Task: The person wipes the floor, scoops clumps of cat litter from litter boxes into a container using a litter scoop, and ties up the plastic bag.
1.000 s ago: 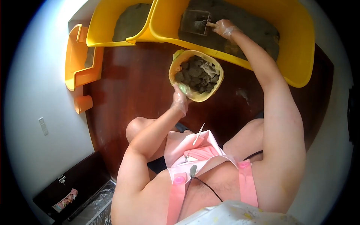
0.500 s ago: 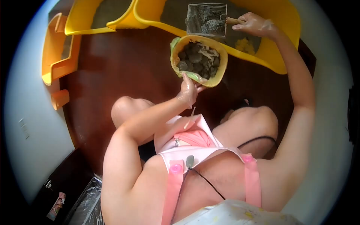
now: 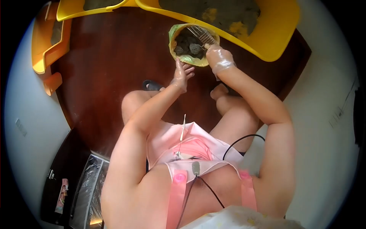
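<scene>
My right hand (image 3: 219, 58), in a clear plastic glove, is closed around the handle of a wire litter scoop (image 3: 205, 36). The scoop is tilted down into a small yellow bin (image 3: 200, 63) lined with a thin green bag (image 3: 173, 32). Dark grey litter clumps (image 3: 183, 46) lie inside the bin. At the bin's near side is my left hand (image 3: 181, 74), also gloved. Its thumb touches the lined rim, and its fingers are stretched out and apart.
A large yellow litter box (image 3: 267, 47) holding grey litter (image 3: 225, 15) stands just beyond the bin. Orange and yellow plastic parts (image 3: 47, 57) are at the left. Dark reddish-brown floor (image 3: 110, 57) lies beneath, and a pale wall (image 3: 324, 95) rises at the right.
My right hand has brought the scoop from above the litter box down into the bin, nearer to me. My left hand's fingers are more spread beside the bin. The view has shifted.
</scene>
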